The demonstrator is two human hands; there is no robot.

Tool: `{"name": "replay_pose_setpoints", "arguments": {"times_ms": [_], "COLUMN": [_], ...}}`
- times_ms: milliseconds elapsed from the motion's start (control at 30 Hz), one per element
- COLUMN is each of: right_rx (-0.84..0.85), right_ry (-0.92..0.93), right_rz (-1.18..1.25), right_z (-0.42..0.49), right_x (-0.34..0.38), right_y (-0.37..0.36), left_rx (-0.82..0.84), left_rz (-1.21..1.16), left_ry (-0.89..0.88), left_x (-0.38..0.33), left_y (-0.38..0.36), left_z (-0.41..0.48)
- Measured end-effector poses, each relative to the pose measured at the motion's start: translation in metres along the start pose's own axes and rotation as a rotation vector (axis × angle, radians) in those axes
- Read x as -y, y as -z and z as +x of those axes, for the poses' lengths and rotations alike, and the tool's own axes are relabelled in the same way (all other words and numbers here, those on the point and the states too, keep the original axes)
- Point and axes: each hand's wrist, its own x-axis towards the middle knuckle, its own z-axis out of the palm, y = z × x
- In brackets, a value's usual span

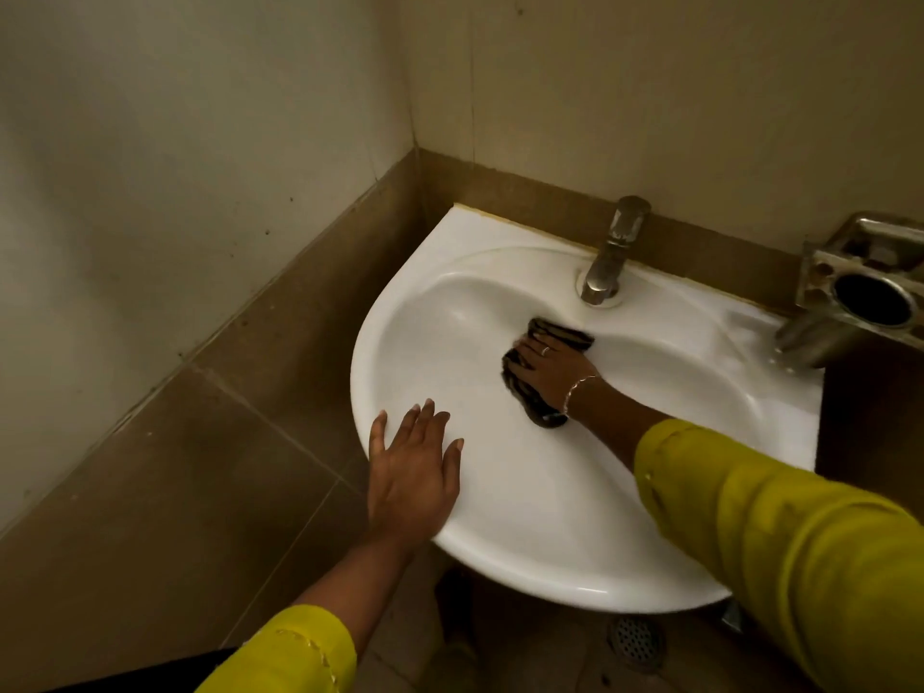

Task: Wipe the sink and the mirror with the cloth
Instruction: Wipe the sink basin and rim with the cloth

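**Cloth pressed into the basin of a wall-hung sink**

The white sink [500, 517] holds a dark, faintly striped cloth [540, 372], crumpled against the basin's rear slope just below the tap [612, 252]. The right hand [550, 367], wearing a ring and a bracelet, lies flat on the cloth, fingers spread and pressing rather than clenching. The left hand [412, 472] rests open, palm down, on the sink's front-left rim. A metal holder [860, 287] at the right edge shows one dark, round cup; its contents cannot be made out, and the frame crops it. The drain is hidden beneath hand and cloth.
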Motion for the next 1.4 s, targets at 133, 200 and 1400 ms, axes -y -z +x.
{"name": "replay_pose_setpoints", "arguments": {"times_ms": [133, 200, 1400], "right_rx": [-0.002, 0.081, 0.546], "right_ry": [-0.228, -0.335, -0.001], "right_rz": [0.413, 0.590, 0.472], "right_z": [0.020, 0.029, -0.145], "right_x": [0.035, 0.048, 0.028], "right_y": [0.005, 0.003, 0.002], "left_rx": [0.019, 0.024, 0.075], "left_rz": [0.005, 0.012, -0.014], "left_ry": [0.009, 0.015, 0.022], "left_x": [0.000, -0.001, -0.002], "left_y": [0.000, 0.000, 0.005], "left_z": [-0.001, 0.000, 0.000]}}
